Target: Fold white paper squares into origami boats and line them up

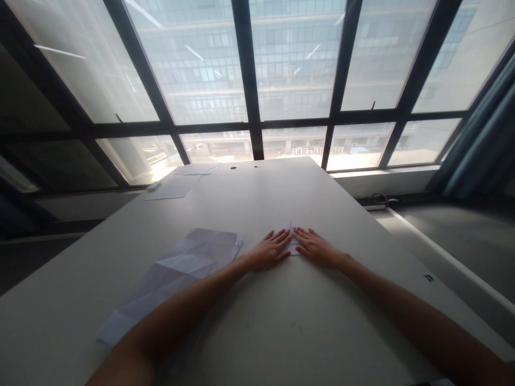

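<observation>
Fingers of the left hand (270,250) and right hand (317,247) are lying outstretched, grasping nothing, over a small folded paper (295,249) on the white table (257,203); the palms are facing down from both sides, probably to hold it flat and steady. To the left, creased sheets (191,260) are resting, seemingly set aside to leave working room. Farther off, more papers (171,189) are lying near the table's far left edge, facing the windows (293,64).

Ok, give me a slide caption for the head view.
Left hand and right hand flat on folded paper on a white table, creased sheets to the left.
</observation>
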A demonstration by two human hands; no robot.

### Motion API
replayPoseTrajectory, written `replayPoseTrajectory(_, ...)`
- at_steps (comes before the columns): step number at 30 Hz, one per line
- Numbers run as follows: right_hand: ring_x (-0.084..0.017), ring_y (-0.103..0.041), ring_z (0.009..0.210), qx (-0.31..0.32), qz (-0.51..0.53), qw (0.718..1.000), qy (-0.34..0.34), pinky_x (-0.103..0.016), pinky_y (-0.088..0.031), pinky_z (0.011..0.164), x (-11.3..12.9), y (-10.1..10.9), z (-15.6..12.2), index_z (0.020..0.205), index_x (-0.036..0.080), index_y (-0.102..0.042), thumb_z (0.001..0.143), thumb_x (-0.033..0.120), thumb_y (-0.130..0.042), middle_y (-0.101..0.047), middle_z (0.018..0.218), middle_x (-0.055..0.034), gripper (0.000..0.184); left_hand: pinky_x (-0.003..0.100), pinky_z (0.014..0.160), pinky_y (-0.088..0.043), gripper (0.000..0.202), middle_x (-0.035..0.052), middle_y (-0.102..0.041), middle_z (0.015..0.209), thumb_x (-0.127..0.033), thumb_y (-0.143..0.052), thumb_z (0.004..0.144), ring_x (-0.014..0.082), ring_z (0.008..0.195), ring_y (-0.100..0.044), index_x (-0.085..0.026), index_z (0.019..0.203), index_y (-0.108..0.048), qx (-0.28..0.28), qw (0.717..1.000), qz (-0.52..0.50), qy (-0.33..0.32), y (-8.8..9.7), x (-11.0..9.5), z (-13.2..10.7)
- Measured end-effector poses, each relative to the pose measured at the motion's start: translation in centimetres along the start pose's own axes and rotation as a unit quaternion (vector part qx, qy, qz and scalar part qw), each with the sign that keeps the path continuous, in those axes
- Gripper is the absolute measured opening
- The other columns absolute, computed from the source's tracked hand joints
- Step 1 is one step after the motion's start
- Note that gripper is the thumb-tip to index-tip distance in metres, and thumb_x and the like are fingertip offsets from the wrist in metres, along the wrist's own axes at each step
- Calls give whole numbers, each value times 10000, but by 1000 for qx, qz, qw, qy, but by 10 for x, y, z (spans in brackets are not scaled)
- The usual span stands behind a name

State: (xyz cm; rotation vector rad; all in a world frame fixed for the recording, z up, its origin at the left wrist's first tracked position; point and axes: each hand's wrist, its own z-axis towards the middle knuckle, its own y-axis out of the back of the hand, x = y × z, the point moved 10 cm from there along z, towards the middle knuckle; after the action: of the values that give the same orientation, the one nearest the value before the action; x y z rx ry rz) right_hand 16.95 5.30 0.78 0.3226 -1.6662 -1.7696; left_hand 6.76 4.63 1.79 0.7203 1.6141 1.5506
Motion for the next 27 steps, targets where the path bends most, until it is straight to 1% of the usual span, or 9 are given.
replayPoseTrajectory(2, -226, -147, 1480, 7, -3, 1000, -7, -476, -127, 1199, -4, -2, 0, 1539, 157, -233, 1018, 487, -254, -196, 1593, -113, 617, 442, 1197, -56, 674, 95, -90, 1615, -572, -203, 1011, 235, 1495, -50, -208, 1566, -88, 9, 1000, 1, 6, -1, 2, 0)
replayPoseTrajectory(6, -224, -137, 1482, 15, -1, 1000, -15, -470, -108, 1200, -11, 0, 0, 1547, 177, -200, 1001, 511, -303, -179, 1598, -103, 649, 474, 1188, -47, 649, 59, -77, 1620, -596, -203, 1002, 261, 1495, -23, -271, 1560, -133, 22, 1000, -3, 21, -2, 9, 0)
replayPoseTrajectory(9, -229, -156, 1479, 19, 12, 1000, -5, -463, -104, 1202, -14, 4, -2, 1548, 189, -199, 978, 539, -366, -192, 1597, -96, 689, 478, 1187, -45, 622, 52, -83, 1620, -577, -165, 1012, 254, 1495, -42, -277, 1556, -154, 25, 999, -14, 30, -3, 14, 1)
replayPoseTrajectory(11, -236, -174, 1475, 24, 24, 999, 2, -459, -103, 1202, -15, 7, -2, 1547, 197, -206, 956, 556, -415, -207, 1594, -97, 722, 474, 1188, -48, 629, 56, -87, 1619, -579, -175, 1010, 251, 1495, -59, -266, 1556, -157, 27, 999, -23, 29, -3, 15, 2)
replayPoseTrajectory(16, -258, -230, 1459, 19, 53, 998, -7, -471, -116, 1197, -19, 12, -2, 1529, 216, -277, 905, 583, -503, -266, 1577, -99, 758, 432, 1196, -74, 695, 69, -147, 1609, -606, -307, 980, 241, 1489, -127, -237, 1555, -178, 14, 997, -54, 50, 2, 20, 3)
replayPoseTrajectory(20, -265, -315, 1426, -6, 53, 998, -12, -463, -161, 1191, -20, 16, -1, 1510, 211, -331, 869, 577, -565, -362, 1537, -99, 775, 421, 1194, -130, 670, 43, -229, 1594, -582, -401, 962, 242, 1475, -196, -268, 1536, -256, -5, 996, -75, 56, 9, 19, 3)
replayPoseTrajectory(23, -259, -434, 1355, -49, 34, 998, -12, -445, -232, 1173, -17, 23, -2, 1458, 205, -432, 863, 523, -607, -490, 1456, -97, 697, 426, 1178, -205, 630, 44, -354, 1547, -533, -482, 945, 248, 1434, -312, -275, 1503, -342, -37, 994, -77, 68, 16, 19, 2)
replayPoseTrajectory(25, -245, -521, 1277, -81, 17, 997, -12, -437, -270, 1156, -14, 30, -3, 1381, 230, -531, 881, 454, -609, -589, 1364, -75, 553, 397, 1140, -298, 558, 46, -483, 1467, -491, -526, 936, 243, 1369, -425, -285, 1447, -443, -72, 992, -74, 80, 22, 21, 1)
replayPoseTrajectory(27, -220, -610, 1164, -103, -3, 995, -10, -428, -296, 1140, -9, 35, -3, 1275, 259, -620, 916, 374, -577, -678, 1240, -48, 380, 356, 1064, -400, 431, 40, -605, 1348, -441, -534, 944, 233, 1272, -535, -298, 1350, -560, -107, 988, -69, 88, 28, 23, 0)
